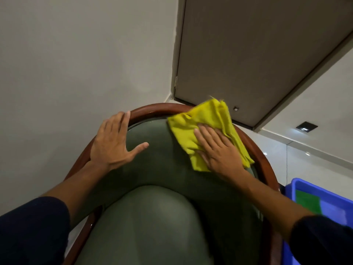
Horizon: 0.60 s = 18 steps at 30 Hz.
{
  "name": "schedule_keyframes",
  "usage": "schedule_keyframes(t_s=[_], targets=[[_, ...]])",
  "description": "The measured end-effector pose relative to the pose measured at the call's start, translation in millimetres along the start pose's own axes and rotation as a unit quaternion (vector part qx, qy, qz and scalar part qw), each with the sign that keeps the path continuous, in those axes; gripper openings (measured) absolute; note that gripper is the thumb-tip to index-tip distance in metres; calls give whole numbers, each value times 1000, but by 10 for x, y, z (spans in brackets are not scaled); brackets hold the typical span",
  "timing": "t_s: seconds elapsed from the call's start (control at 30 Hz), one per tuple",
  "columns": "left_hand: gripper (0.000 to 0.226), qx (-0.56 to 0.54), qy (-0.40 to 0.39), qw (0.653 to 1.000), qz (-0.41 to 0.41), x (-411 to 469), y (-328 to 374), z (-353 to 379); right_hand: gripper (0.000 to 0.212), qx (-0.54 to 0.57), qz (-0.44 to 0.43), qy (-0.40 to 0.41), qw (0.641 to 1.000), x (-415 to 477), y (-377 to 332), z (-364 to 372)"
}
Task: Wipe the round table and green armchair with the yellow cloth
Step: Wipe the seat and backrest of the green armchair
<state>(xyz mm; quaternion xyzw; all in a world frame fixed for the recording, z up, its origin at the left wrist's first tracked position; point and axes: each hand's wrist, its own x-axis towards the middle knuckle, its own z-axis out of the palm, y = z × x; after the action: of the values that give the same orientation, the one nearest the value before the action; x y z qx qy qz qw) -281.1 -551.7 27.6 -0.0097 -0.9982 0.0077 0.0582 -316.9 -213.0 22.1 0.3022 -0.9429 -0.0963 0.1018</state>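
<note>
The green armchair [160,165] fills the lower middle of the view, with a curved brown wooden rim [152,109] around its padded backrest and a rounded seat cushion below. My right hand [217,152] lies flat on the yellow cloth [200,123], pressing it against the upper right of the backrest and over the rim. My left hand [112,142] rests on the left side of the backrest, fingers over the wooden rim, thumb spread on the green padding. The round table is not in view.
A pale wall stands close behind the chair on the left. A grey door [248,54] is behind it on the right. A blue plastic bin [322,196] holding green and bluish cloths sits on the shiny floor at the lower right.
</note>
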Motion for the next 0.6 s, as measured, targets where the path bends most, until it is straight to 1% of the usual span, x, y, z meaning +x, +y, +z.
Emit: schedule_keyframes(t_s=[0.07, 0.13, 0.2, 0.3, 0.33, 0.4, 0.47, 0.53, 0.6], targets=[[108, -2, 1, 1000, 0, 13, 8, -11, 62, -22, 47, -14, 999, -499, 172, -84], [108, -3, -2, 1000, 0, 19, 23, -19, 66, -53, 90, -45, 994, -932, 247, -178], [109, -8, -3, 1000, -1, 17, 35, -30, 71, -50, 148, -74, 985, -1250, 287, -263], [110, -14, -8, 1000, -4, 15, 49, -56, 80, 58, 282, -78, 954, -1329, 360, -361], [109, -16, -7, 1000, -6, 12, 53, -66, 80, 88, 303, -72, 946, -1220, 376, -370], [108, -26, -7, 1000, -4, 6, 76, -83, 80, 94, 304, -53, 947, -851, 395, -358], [108, -38, -9, 999, -5, 6, 86, -106, 80, 83, 282, -31, 955, -320, 328, -339], [108, -40, -10, 999, -4, 2, 84, -119, 80, 69, 230, -7, 971, 269, 144, -307], [108, -42, -9, 999, -3, 0, 85, -123, 79, 68, 150, 9, 986, 800, -203, -268]])
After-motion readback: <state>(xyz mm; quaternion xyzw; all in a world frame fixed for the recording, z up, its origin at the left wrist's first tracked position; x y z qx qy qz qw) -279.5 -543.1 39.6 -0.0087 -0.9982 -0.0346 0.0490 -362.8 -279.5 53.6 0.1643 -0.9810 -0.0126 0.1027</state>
